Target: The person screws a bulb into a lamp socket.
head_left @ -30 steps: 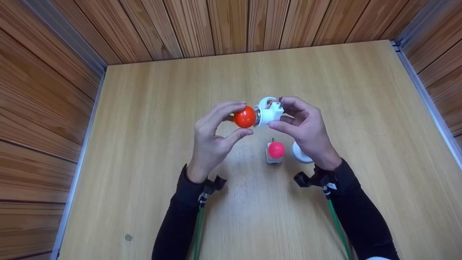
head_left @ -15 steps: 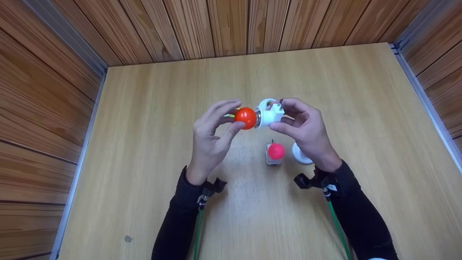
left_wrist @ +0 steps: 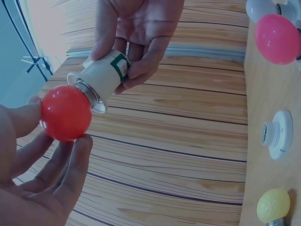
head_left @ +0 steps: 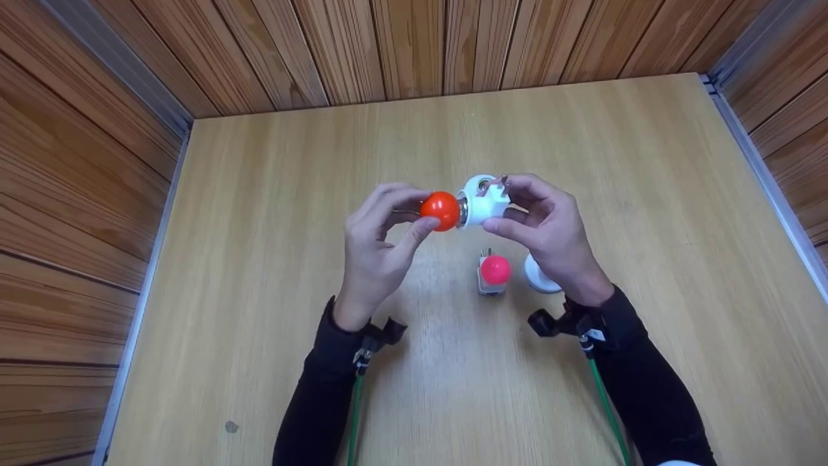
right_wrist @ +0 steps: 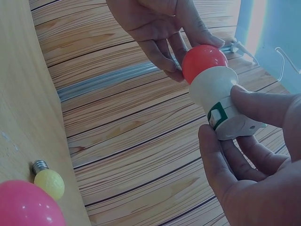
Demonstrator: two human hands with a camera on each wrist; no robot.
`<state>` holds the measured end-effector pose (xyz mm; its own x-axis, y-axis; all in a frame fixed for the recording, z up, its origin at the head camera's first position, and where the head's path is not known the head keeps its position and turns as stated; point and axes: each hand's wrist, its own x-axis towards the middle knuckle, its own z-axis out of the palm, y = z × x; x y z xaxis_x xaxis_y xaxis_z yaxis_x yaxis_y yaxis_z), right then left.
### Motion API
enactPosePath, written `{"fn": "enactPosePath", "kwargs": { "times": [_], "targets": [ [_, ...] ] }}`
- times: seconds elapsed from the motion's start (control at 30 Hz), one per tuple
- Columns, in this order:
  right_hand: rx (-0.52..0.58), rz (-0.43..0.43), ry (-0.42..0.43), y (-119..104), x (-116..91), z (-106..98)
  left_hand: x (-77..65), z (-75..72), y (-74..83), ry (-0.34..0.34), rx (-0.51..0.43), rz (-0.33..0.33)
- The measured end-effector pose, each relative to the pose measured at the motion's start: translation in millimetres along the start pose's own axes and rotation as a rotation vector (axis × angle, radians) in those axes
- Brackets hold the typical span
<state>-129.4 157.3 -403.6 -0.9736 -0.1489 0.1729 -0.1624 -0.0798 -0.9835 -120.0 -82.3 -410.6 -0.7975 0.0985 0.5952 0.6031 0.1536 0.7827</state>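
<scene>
In the head view, my left hand (head_left: 381, 252) pinches a red light bulb (head_left: 441, 211) between thumb and fingers. My right hand (head_left: 546, 226) grips a white plug-in lamp socket (head_left: 486, 206), its metal prongs pointing up and away. The bulb's metal screw base sits at the socket's mouth, partly inside, as the left wrist view shows. A switch with a green surround (right_wrist: 217, 116) is on the socket's side in the right wrist view. Both things are held above the table. How deep the thread goes in cannot be told.
On the wooden table (head_left: 291, 194) stands a pink bulb (head_left: 495, 270) in a white plug-in socket. A round white lamp holder (left_wrist: 282, 134) and a yellow bulb (left_wrist: 273, 205) lie beyond. Another white round object (head_left: 539, 274) is partly hidden by my right wrist.
My left thumb has moved up from below the bulb onto its near side, and the fingers have shifted their hold. My right hand and the socket have stayed nearly still.
</scene>
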Motion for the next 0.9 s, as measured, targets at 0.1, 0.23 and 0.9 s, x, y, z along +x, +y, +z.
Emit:
{"fn": "enactPosePath", "kwargs": {
  "times": [0.1,0.23,0.9],
  "targets": [
    [-0.002,0.002,0.000,-0.6,0.2,-0.5,0.3,0.3,1.0,0.003,-0.009,0.010],
    [0.004,0.001,-0.003,-0.7,0.1,-1.1,0.5,0.7,1.6,0.013,-0.030,0.034],
    [0.024,0.051,-0.013,-5.0,-1.9,-4.6,0.1,-0.1,-0.4,-0.021,0.111,0.332]
  ]
}}
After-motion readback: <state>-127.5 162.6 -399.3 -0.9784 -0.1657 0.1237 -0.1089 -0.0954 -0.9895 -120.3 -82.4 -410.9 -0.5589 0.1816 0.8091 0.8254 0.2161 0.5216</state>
